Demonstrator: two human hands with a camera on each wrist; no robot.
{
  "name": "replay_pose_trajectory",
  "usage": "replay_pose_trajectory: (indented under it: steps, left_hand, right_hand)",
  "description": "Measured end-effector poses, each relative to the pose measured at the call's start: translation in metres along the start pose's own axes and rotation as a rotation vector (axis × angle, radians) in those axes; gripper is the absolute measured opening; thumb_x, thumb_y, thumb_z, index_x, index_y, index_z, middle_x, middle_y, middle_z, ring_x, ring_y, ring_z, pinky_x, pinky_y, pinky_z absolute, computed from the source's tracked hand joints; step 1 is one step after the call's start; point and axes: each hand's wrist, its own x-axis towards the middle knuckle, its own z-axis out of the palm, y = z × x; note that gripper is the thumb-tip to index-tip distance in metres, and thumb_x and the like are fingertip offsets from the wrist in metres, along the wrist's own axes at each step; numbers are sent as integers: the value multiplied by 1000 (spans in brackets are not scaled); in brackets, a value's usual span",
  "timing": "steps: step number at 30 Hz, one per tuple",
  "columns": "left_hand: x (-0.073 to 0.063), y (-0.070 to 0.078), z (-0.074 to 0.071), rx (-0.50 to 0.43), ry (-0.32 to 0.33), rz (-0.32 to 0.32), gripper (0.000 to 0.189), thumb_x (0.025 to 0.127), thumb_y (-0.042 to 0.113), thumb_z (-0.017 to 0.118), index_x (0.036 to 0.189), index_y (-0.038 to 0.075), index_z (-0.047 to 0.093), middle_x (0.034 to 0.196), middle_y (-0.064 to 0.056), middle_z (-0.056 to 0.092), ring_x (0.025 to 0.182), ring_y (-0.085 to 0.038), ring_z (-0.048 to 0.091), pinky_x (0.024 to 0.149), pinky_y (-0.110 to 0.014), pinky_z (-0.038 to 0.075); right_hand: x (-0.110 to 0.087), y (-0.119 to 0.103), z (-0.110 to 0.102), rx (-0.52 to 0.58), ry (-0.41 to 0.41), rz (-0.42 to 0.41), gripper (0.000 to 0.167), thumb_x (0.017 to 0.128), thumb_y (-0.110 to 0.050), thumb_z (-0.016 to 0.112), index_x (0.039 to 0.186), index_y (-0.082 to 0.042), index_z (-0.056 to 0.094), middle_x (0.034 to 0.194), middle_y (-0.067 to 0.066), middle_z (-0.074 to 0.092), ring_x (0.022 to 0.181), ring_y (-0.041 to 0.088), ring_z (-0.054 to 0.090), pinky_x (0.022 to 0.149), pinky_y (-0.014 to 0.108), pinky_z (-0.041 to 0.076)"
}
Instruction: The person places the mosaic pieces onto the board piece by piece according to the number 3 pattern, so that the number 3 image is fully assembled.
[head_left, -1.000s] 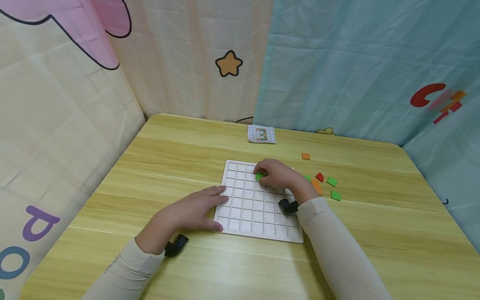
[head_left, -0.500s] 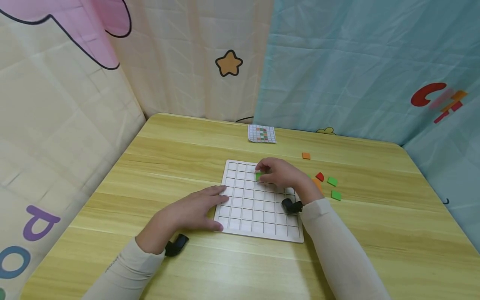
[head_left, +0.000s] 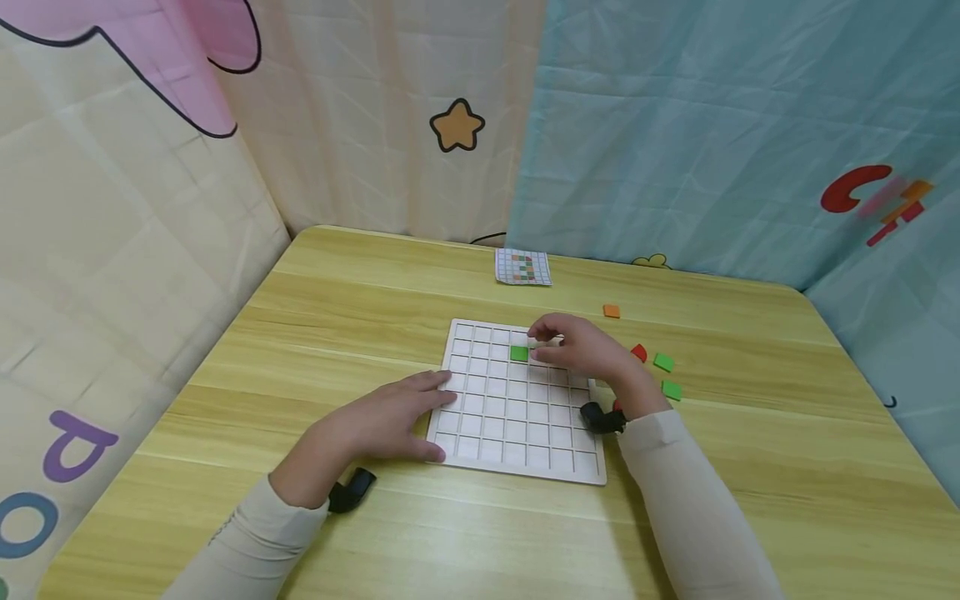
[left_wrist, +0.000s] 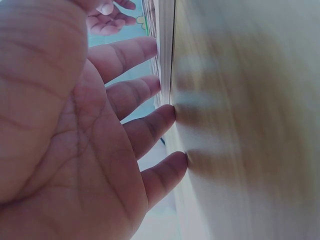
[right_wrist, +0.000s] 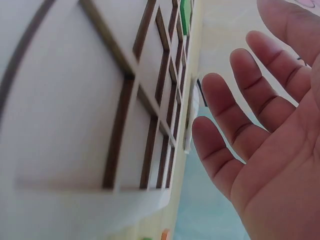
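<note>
A white grid board (head_left: 491, 451) with square cells lies on the table in the head view. One green square tile (head_left: 519, 353) sits in a cell near the board's far edge; its edge also shows at the top of the right wrist view. Just right of that tile, my right hand (head_left: 581, 346) hovers over the board with loosely bent fingers and nothing in them. My left hand (head_left: 382, 417) rests at the board's left edge, fingers spread. In the left wrist view, fingertips (left_wrist: 167, 116) touch the board's side and the table.
A paper card (head_left: 522, 267) printed with a coloured grid pattern lies behind the board. To the right are a green tile (head_left: 663, 362), another green tile (head_left: 671, 390), a red quarter-round tile (head_left: 639, 352) and an orange tile (head_left: 611, 311). My right forearm covers part of that area.
My right hand has let go of the green tile and drawn back to the right, leaving the tile in its cell in full view. The left hand has stayed in place.
</note>
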Motion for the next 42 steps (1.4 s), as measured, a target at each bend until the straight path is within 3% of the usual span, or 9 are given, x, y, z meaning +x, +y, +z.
replay_pose_trajectory:
  steps: [12,25,33,42]
  left_hand:
    - [0,-1,0,-4,2,2,78,83,40,79,147,9,48,162,-7,26,148,-27,22,116,-45,26]
    - [1,0,0,-4,-2,0,77,83,40,79,147,10,49,161,-7,27,148,-28,22,116,-45,25]
    - [0,0,1,-4,-3,-4,77,83,41,79,147,10,49,162,-7,26,148,-28,22,116,-45,25]
    - [0,0,0,-2,-1,-1,77,83,40,80,147,9,49,161,-8,27,148,-28,21,116,-45,25]
  right_hand:
    - [-29,22,-18,-3,87,11,28,96,-19,67,121,-6,63,123,10,61,117,28,53,101,50,43]
    - [-50,44,-36,-2,116,50,31,97,-17,65,124,-3,61,125,14,58,118,31,50,100,51,44]
    - [-62,58,-43,-30,135,62,33,98,-18,65,124,1,58,124,18,57,116,34,50,101,54,41]
    - [-80,75,-47,-94,152,128,29,98,-18,64,122,-1,61,117,15,60,106,31,53,93,51,45]
